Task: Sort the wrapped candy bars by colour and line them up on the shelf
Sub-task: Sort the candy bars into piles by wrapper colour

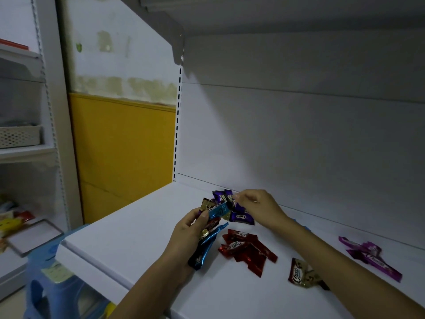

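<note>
**White shelf, sorting under way: both grips occupied**

White metal shelf (pixel 138 238) with a white back panel (pixel 299 146) carries the work; an upper shelf (pixel 287 12) overhangs it.

Left grip (pixel 186 229), the person's left hand, is closed round a fanned bunch of bars (pixel 208 245), thumb on top. The bunch holds a light blue bar (pixel 218 210), gold-ended ones and a long dark blue one that hangs down to the shelf surface.

Right grip (pixel 257 208), the right hand, is nearly closed, thumb and forefinger pinching the end of a purple bar (pixel 230 196) at the top of the fan. Whether the other purple bars (pixel 241 218) just beneath it sit in the bunch or lie on the shelf cannot be told.

Lying sorted on the shelf:
- red pile (pixel 246 249), just right of the left wrist;
- gold bar (pixel 301 272), partly under the right forearm;
- magenta bars (pixel 372 256), near the back panel, well apart from the rest.

Bare shelf surface lies left of the bunch as far as the left edge, and along the front lip. Both forearms cross the front edge.

Beyond the left edge stand a yellow wall panel (pixel 124 157) and a blue stool (pixel 53 284) below.
</note>
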Demonstrator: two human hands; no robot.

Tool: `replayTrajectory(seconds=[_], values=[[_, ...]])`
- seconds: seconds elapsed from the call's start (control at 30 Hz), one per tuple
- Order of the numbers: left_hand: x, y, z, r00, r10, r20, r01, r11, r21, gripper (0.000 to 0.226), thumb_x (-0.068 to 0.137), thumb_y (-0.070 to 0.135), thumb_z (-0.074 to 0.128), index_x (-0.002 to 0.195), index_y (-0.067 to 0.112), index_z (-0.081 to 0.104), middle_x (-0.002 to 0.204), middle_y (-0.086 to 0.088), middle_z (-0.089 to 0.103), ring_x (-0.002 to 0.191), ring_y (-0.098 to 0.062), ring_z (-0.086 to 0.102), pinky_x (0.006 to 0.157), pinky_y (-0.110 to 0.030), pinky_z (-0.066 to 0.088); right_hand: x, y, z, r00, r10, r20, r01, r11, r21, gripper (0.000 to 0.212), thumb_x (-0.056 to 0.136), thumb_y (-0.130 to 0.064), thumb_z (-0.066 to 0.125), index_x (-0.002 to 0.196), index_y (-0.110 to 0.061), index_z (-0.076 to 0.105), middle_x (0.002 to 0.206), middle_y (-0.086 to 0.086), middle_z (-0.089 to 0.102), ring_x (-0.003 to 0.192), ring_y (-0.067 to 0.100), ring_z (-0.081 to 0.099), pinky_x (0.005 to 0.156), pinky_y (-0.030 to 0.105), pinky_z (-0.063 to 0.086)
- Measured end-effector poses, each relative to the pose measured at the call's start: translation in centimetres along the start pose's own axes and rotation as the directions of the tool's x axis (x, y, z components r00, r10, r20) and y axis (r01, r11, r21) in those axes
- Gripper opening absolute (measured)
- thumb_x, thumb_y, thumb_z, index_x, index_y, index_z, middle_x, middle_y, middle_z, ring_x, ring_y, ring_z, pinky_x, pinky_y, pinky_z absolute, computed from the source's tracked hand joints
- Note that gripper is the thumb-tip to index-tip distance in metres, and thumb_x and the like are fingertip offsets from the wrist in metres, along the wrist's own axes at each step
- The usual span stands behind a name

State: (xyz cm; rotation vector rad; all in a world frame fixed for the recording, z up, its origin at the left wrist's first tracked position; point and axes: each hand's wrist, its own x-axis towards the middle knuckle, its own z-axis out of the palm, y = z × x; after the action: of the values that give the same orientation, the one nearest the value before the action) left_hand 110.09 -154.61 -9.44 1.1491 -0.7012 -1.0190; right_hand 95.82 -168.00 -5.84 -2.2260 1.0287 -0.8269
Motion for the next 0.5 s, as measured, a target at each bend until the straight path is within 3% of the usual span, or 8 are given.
replayTrajectory(seconds=[0.07,0.1,0.2,0.33,0.43,0.5], values=[[0.0,-0.1,0.0,1.000,0.001,0.009,-0.001,1.000,0.015,0.014,0.097,0.031,0.051,0.102,0.031,0.064,0.105,-0.005,0.067,0.094,-0.026,0.065,0.073,-0.031,0.053,-0.9,-1.8,0.3,0.993,0.036,0.114,-0.059,0.978,0.202,0.030,0.089,-0.049,0.053,0.090,-0.027,0.072,0.088,-0.006,0.072,0.086,0.006,0.067,0.085,0.025,0.052],[-0.1,-0.1,0.0,1.000,0.008,0.016,-0.008,1.000,0.023,0.014,0.097,0.031,0.051,0.102,0.031,0.064,0.103,-0.004,0.068,0.092,-0.025,0.066,0.070,-0.029,0.053,-1.3,-2.4,0.5,0.985,0.029,0.167,-0.066,0.972,0.224,0.031,0.087,-0.050,0.055,0.093,-0.026,0.073,0.091,-0.003,0.072,0.089,0.008,0.067,0.086,0.025,0.051],[-0.2,-0.1,0.1,0.999,0.043,0.021,-0.044,0.998,0.049,0.015,0.097,0.029,0.052,0.095,0.034,0.066,0.092,0.003,0.072,0.090,-0.021,0.068,0.068,-0.027,0.053,-2.1,-3.6,0.9,0.974,-0.060,0.217,0.014,0.979,0.205,0.017,0.089,-0.025,0.064,0.101,-0.016,0.072,0.091,0.003,0.071,0.088,0.016,0.068,0.086,0.029,0.054],[-0.4,-0.1,0.0,0.997,0.070,0.040,-0.072,0.995,0.066,0.016,0.097,0.027,0.051,0.095,0.035,0.065,0.086,0.008,0.074,0.086,-0.014,0.070,0.065,-0.022,0.053,-2.5,-4.0,0.8,0.987,-0.012,0.160,-0.039,0.949,0.313,0.015,0.082,-0.009,0.072,0.097,-0.007,0.070,0.092,0.015,0.072,0.084,0.020,0.068,0.084,0.035,0.054],[-0.6,0.0,0.1,0.996,0.074,0.058,-0.077,0.995,0.061,0.017,0.097,0.025,0.051,0.096,0.032,0.066,0.085,0.009,0.074,0.082,-0.010,0.070,0.059,-0.017,0.052,-2.7,-3.5,0.4,0.992,0.049,0.116,-0.091,0.916,0.391,0.012,0.081,-0.010,0.073,0.092,-0.009,0.071,0.083,0.006,0.072,0.072,0.009,0.066,0.066,0.023,0.056],[-0.6,0.0,0.1,0.996,0.067,0.057,-0.070,0.996,0.054,0.017,0.097,0.023,0.051,0.097,0.030,0.067,0.087,0.006,0.073,0.083,-0.011,0.069,0.057,-0.017,0.052,-2.9,-3.1,-0.1,0.991,0.089,0.097,-0.123,0.880,0.458,0.007,0.083,-0.009,0.070,0.089,-0.010,0.071,0.073,-0.003,0.071,0.063,0.004,0.066,0.056,0.014,0.050]])
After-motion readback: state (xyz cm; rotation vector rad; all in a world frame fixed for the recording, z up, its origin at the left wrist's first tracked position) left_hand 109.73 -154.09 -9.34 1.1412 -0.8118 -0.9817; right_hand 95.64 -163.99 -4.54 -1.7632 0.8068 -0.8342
